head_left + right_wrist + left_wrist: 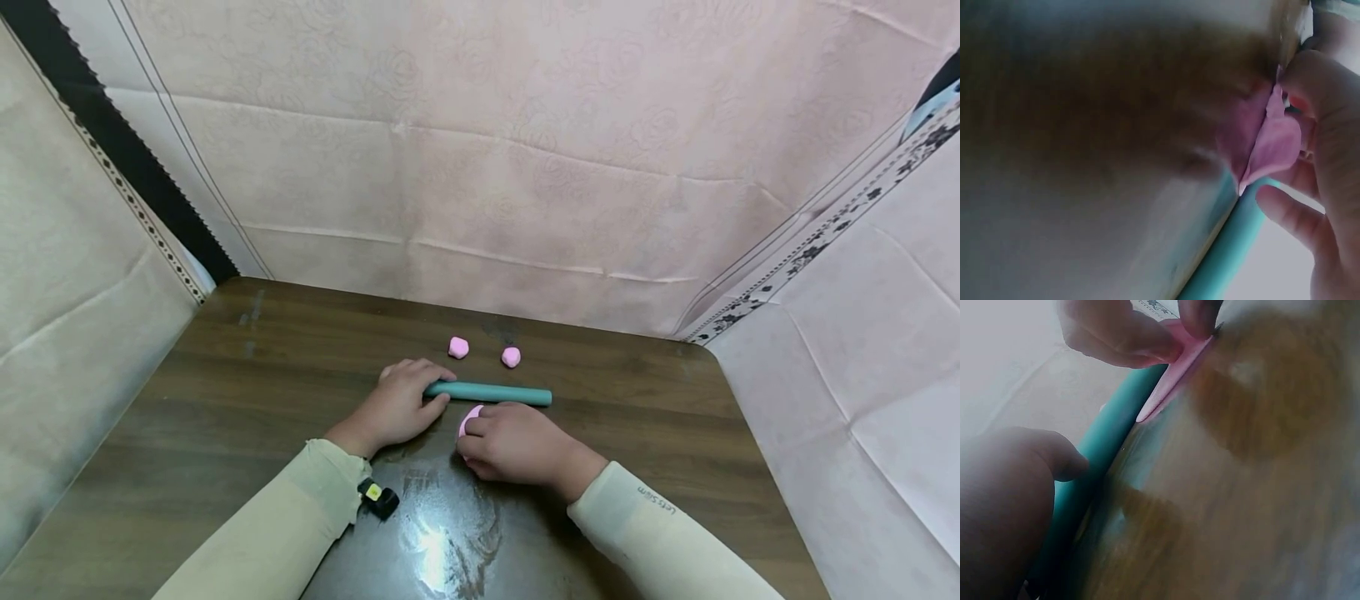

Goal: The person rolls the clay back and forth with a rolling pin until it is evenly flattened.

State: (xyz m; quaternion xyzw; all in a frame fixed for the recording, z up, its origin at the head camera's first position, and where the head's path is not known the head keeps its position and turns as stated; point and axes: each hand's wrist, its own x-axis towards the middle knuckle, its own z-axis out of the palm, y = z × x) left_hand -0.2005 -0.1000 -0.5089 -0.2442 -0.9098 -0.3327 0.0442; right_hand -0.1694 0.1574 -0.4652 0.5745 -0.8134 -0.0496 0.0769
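Note:
A teal rolling pin [495, 393] lies on the wooden table, its left end in my left hand [402, 402]. My left thumb [1063, 461] rests along the near side of the pin; in the head view the forefinger is over its far side. My right hand [517, 442] pinches a thin, flattened piece of pink dough [1275, 147] just on the near side of the pin. Part of that piece stands up off the shiny table surface, and the fingers cover much of it. Beyond the pin sit two pink dough lumps, one left [458, 347] and one right [511, 357].
The brown wooden table [300, 350] has a wet, glossy patch [435, 533] in front of me. Pale patterned cloth [480, 167] hangs behind the table and along both sides. A small black device [381, 500] hangs at my left cuff.

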